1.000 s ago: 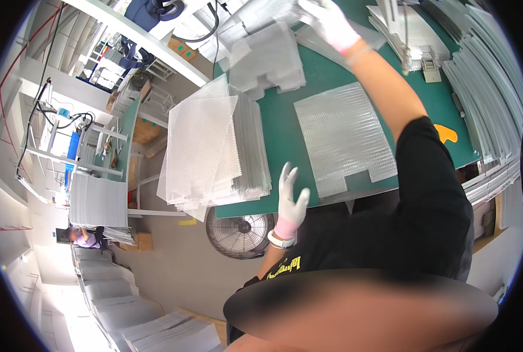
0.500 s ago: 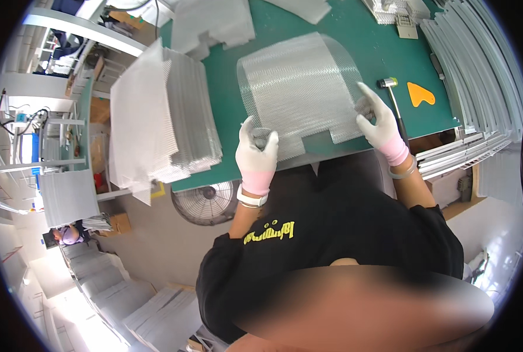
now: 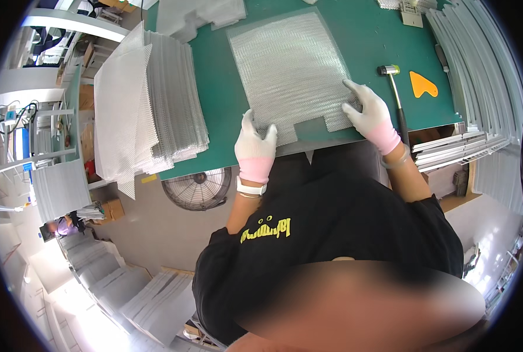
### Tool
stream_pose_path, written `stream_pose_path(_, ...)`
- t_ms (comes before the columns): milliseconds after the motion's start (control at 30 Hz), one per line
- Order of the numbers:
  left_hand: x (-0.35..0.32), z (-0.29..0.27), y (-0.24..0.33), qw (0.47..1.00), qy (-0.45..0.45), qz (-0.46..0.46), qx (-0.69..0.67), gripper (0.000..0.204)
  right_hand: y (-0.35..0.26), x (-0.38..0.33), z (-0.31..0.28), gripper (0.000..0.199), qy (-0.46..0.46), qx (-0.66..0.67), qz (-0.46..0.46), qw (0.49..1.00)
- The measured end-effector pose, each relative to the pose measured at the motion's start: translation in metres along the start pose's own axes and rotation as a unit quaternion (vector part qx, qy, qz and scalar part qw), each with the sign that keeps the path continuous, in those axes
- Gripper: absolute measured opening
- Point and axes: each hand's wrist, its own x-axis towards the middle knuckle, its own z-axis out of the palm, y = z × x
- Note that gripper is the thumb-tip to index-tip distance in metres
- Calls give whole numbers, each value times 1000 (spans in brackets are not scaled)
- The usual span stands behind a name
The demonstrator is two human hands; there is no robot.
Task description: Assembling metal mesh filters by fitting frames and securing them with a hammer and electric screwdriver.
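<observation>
A silvery mesh sheet (image 3: 291,64) with a notch in its near edge lies flat on the green tabletop (image 3: 214,76). At its near left corner is my left hand (image 3: 255,144), in a white and pink glove, thumb and forefinger spread apart. My right hand (image 3: 370,114), gloved the same way, touches the right edge near the other corner, its thumb and forefinger also apart. Neither hand visibly grips the sheet. Right of the sheet lie a mallet (image 3: 398,100) with a dark handle and an orange flat scraper (image 3: 422,85).
A tall stack of mesh sheets (image 3: 173,100) stands on the table's left, a corner overhanging the edge. Long pale strips (image 3: 478,76) are piled at the right. More sheets (image 3: 197,14) lie at the far left. A floor fan (image 3: 198,189) stands below the near edge.
The mesh sheet was curled up at its sides and now lies flat. My fingers have loosened from its near corners. The view has shifted slightly.
</observation>
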Motion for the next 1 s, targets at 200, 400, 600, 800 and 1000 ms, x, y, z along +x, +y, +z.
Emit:
stream_pose_path(200, -3, 4, -3, 1000, -9, -11, 13, 64, 3, -1, 8, 50, -28, -58, 11, 998)
stream_pose_path(400, -4, 8, -8, 999, 15, 31, 35, 66, 4, -1, 7, 51, -38, -75, 2, 996)
stream_pose_path(600, -3, 5, -3, 1000, 22, 10, 6, 64, -6, 4, 4, 48, -74, -116, 32, 990)
stream_pose_path(800, 2, 6, -4, 999, -13, -7, 29, 64, -3, 9, -2, 45, -93, -158, 35, 982)
stream_pose_path(1000, 16, -15, 4, 989, -59, -57, 123, 71, 22, 77, -49, 39, -210, -97, -5, 973)
